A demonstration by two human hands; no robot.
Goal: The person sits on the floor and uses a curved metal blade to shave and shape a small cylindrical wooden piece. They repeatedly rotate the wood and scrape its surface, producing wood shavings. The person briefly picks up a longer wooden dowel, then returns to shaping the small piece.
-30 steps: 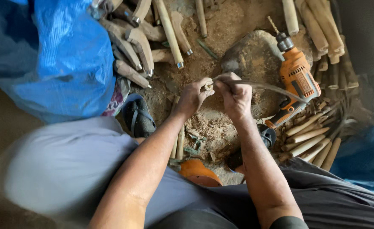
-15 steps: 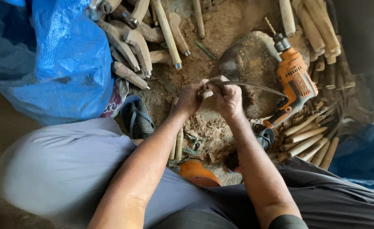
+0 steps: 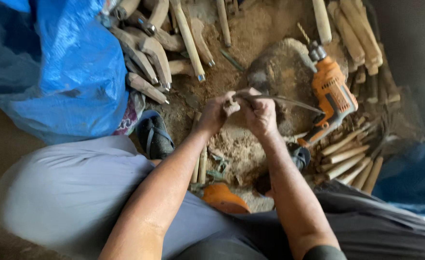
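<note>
Above a sawdust floor, two hands work a thin curved blade.

Left hand (image 3: pixel 218 111) and right hand (image 3: pixel 259 113) clench the blade (image 3: pixel 289 100) near its end; it looks light, springy, sharp-edged. Orange drill (image 3: pixel 333 94) lies at three o'clock.

A thin, dull metal blade (image 3: pixel 289 100) is held. The drill (image 3: pixel 332 94) is made of shiny orange plastic (with a metal tip). Rough pale wood is seen in the sticks (image 3: pixel 345 154). The blue sheet (image 3: pixel 63 72) looks crinkly and glossy.
</note>
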